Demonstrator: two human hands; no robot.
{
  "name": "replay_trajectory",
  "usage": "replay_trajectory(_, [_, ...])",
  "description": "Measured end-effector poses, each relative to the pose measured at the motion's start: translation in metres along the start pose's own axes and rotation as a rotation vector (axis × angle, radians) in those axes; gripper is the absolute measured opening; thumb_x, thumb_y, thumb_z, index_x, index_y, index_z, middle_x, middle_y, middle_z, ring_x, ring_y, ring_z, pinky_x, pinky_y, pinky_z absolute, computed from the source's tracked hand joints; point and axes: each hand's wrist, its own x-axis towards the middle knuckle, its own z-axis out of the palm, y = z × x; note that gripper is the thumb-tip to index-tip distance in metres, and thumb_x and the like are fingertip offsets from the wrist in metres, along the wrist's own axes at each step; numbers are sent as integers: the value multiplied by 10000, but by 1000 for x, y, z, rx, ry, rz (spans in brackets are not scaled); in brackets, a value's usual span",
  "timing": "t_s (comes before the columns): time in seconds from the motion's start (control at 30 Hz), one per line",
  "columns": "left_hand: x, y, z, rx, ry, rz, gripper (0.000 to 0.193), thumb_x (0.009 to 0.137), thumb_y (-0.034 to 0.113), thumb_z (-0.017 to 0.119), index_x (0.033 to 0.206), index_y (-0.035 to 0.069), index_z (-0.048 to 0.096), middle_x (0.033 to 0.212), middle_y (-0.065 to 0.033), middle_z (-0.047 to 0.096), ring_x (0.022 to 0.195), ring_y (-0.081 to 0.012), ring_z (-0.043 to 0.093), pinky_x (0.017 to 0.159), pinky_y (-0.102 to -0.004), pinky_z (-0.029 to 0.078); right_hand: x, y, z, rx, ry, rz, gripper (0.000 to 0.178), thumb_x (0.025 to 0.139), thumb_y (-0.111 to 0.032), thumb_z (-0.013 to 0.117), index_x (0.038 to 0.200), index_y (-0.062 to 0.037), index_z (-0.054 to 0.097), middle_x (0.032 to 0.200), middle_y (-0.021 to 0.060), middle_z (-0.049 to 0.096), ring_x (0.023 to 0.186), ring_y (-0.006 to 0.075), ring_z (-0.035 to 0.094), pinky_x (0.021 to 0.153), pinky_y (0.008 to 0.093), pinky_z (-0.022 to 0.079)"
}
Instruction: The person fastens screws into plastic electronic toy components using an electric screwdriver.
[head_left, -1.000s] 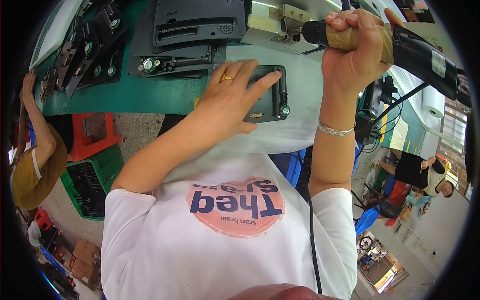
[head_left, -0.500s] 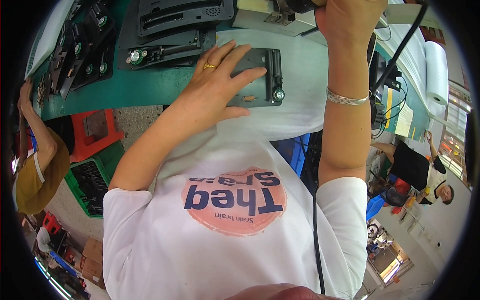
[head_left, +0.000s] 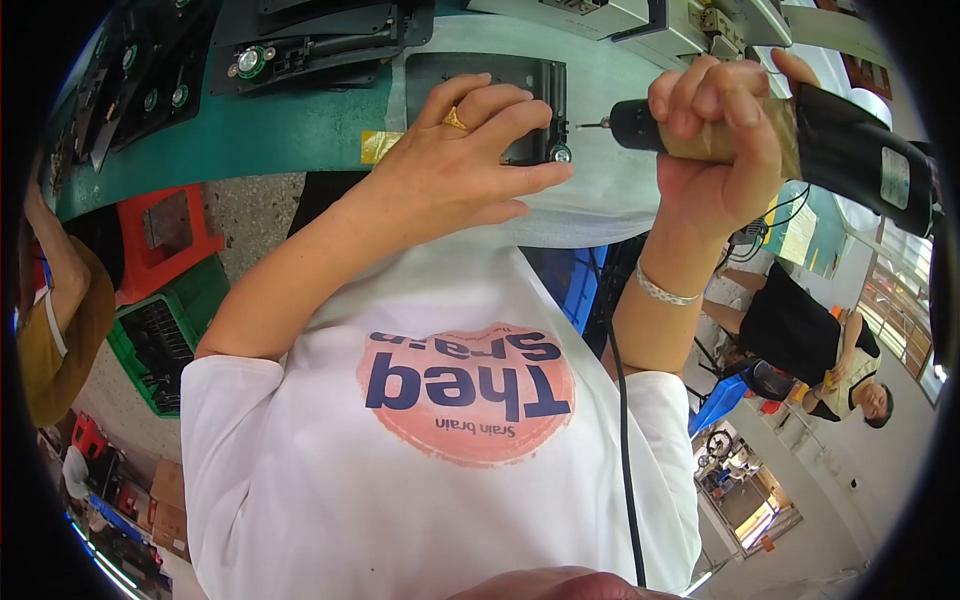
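Observation:
A flat black plastic panel (head_left: 430, 75) lies on a pale sheet (head_left: 610, 190) at the bench's near edge. At its right end are a raised ridge and a small round green-rimmed part (head_left: 560, 153). My left hand (head_left: 485, 150) rests over the panel with fingers bent and apart, hiding its middle. The thumb reaches toward the round part. In my right hand (head_left: 720, 130) is an electric screwdriver (head_left: 635, 125) with a black body and a tan wrapped grip, my fingers closed round it. Its thin bit points left, just right of the panel and apart from it.
More black panels with round parts (head_left: 310, 55) are piled behind, and others (head_left: 130, 90) stand at the far left. A yellow label (head_left: 378, 147) is on the bench edge. Below are a red stool (head_left: 165, 240) and a green crate (head_left: 165, 350). Other people are at both sides.
My right hand has come down and nearer from the top of the view, bringing the screwdriver fully into sight beside the panel. My left hand has shifted right over the panel, toward the round part.

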Motion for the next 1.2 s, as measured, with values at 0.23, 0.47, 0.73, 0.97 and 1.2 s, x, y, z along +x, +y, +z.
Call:
replay_trajectory(0.23, [-1,-3,8,35,-3,4,550,651,245,883,1181,287,744,1300,-43,542,1286,-271,463,1120,-483,367,-19,-1,15,139,115,-9,505,915,25,579,1369,24,357,773,131,591,526,193,531,539,414,522])
replay_trajectory(0.47, [0,-1,8,30,4,-15,497,680,199,869,1156,281,753,1302,-42,542,1284,-285,451,1104,-467,369,-21,7,13,117,148,-3,517,905,31,584,1365,21,349,776,138,594,533,197,536,536,419,528])
replay_trajectory(0.73, [-1,-2,11,30,34,-18,479,678,187,863,1136,281,760,1294,-37,545,1277,-283,464,1099,-456,377,-22,8,18,121,164,-1,533,901,23,614,1359,40,343,773,140,605,542,208,557,540,416,543])
replay_trajectory(0.97, [-4,-1,15,34,84,-30,439,697,176,856,1114,281,767,1273,-32,553,1263,-260,484,1088,-453,394,-23,8,28,-89,146,-22,589,939,-18,620,1449,-38,326,764,97,573,555,196,531,567,413,508])
replay_trajectory(1.2, [-2,1,14,36,79,-36,378,741,190,838,1098,289,767,1264,-29,552,1266,-253,493,1080,-457,405,-29,9,30,-3,142,-70,614,934,0,688,1414,-98,318,737,102,597,509,194,544,534,390,533])
